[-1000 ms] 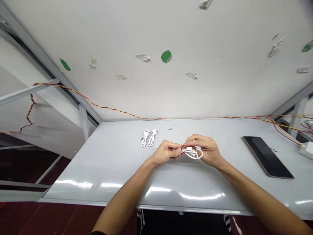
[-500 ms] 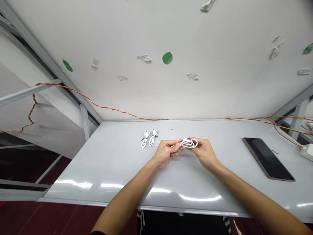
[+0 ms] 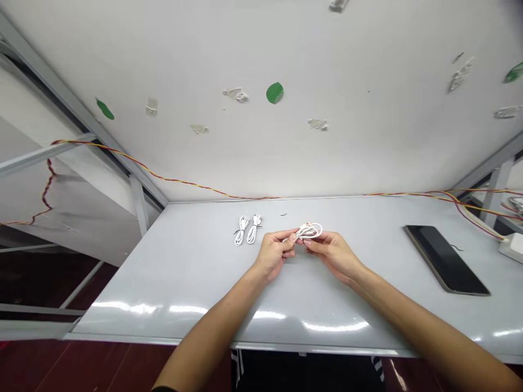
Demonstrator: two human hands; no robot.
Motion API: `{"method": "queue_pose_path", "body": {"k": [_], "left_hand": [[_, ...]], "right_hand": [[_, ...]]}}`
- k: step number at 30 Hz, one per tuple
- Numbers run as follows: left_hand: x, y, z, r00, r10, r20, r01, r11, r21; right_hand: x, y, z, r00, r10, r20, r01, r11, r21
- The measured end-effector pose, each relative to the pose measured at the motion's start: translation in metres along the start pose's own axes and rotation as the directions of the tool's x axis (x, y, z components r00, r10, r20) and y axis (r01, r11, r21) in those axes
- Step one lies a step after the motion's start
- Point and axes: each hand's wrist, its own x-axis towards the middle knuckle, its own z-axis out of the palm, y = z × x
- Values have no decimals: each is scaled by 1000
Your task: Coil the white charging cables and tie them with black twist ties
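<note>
Gripping coiled white cable (image 3: 306, 231) with left hand (image 3: 275, 252) closed, pinching it also with right hand (image 3: 334, 253); held between both, above table (image 3: 196, 261). Judged at tying or untying step; unable to tell which. Seems to call next for steady left grip, careful right-hand fingering. Noted: two bundled cables (image 3: 253, 233) beyond left hand, phone (image 3: 447, 260) well right of right hand.

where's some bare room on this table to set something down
Bare tabletop lies left of the two tied white cables, and between the right hand and dark flat device. Crowded: mid-table, with the left hand holding a coiled cable; far right, by the device and a white block.
</note>
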Motion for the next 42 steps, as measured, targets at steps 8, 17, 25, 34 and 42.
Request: {"method": "queue_pose_path", "body": {"k": [8,17,25,34,42], "left_hand": [[1,7,-4,989,-135,52,141,980,-141],[-3,13,-4,969,-206,135,229,956,-181],[-3,13,-4,968,-205,146,225,965,-135],[-2,9,-6,979,-179,94,182,983,-22],[-3,10,-7,969,-221,109,221,975,6]], "right_hand": [[5,7,-2,972,-223,71,231,960,-157],[9,8,-6,882,-461,96,467,830,-304],[11,15,-8,870,-486,82,484,813,-322],[12,10,-9,891,-448,69,437,806,-399],[10,12,-8,886,-456,87,452,806,-383]]}}
